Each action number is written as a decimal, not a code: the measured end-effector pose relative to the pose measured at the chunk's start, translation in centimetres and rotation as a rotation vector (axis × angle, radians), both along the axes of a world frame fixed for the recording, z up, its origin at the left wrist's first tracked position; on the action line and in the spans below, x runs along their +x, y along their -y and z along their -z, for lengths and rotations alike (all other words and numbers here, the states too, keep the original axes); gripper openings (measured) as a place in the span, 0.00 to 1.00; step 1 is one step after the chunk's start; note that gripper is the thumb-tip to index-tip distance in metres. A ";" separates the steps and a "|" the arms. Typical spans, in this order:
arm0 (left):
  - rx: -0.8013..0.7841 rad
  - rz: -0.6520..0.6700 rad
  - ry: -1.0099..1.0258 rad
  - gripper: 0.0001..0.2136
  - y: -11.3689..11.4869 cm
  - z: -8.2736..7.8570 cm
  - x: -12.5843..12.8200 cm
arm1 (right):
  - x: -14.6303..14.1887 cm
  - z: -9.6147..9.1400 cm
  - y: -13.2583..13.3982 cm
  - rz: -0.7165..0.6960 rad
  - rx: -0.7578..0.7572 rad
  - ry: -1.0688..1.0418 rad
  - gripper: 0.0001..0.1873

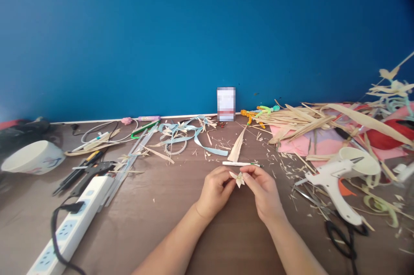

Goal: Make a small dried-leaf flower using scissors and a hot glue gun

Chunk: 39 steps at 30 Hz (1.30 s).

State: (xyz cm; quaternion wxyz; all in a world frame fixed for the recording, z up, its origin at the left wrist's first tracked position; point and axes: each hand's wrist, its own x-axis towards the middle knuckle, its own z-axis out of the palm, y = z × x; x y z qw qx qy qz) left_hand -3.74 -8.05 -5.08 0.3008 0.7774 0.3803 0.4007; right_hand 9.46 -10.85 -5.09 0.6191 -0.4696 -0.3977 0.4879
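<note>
Both hands meet over the middle of the brown table [155, 219]. My left hand [215, 192] and my right hand [263, 191] pinch a small pale folded straw piece [239, 178] between their fingertips, the fingers of both curled closed on it. Just beyond the fingers a thin white stick with a green tip [239, 163] lies flat on the table. A pale leaf-shaped strip [237, 149] lies behind that.
A white glue gun [334, 185] and black scissors [343, 234] lie at the right, with a heap of dried straw strips [300, 120] on pink sheets behind. At the left are a white power strip [75, 223], dark tools [80, 171] and a white bowl [32, 157]. Blue ribbon [194, 134] lies by the blue wall.
</note>
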 end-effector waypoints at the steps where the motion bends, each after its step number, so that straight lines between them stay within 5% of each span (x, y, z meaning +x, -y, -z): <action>1: 0.005 0.008 -0.013 0.06 0.0 -0.1 0.0 | 0.1 -0.1 0.0 -0.023 -0.007 0.006 0.06; 16: 0.148 0.077 -0.079 0.06 0.0 0.0 -0.1 | 0.3 0.2 -0.3 -0.053 -0.166 -0.006 0.14; 22: 0.099 -0.011 -0.018 0.06 -0.1 0.1 -0.1 | 0.5 0.2 -0.2 -0.058 -0.119 -0.021 0.16; 30: 0.122 -0.090 0.009 0.06 -0.2 0.3 -0.2 | 0.2 -0.2 0.3 -0.310 -0.202 -0.036 0.15; 39: 0.088 -0.095 0.026 0.05 0.0 0.1 -0.1 | -0.1 -0.2 0.1 -0.315 -0.217 -0.089 0.12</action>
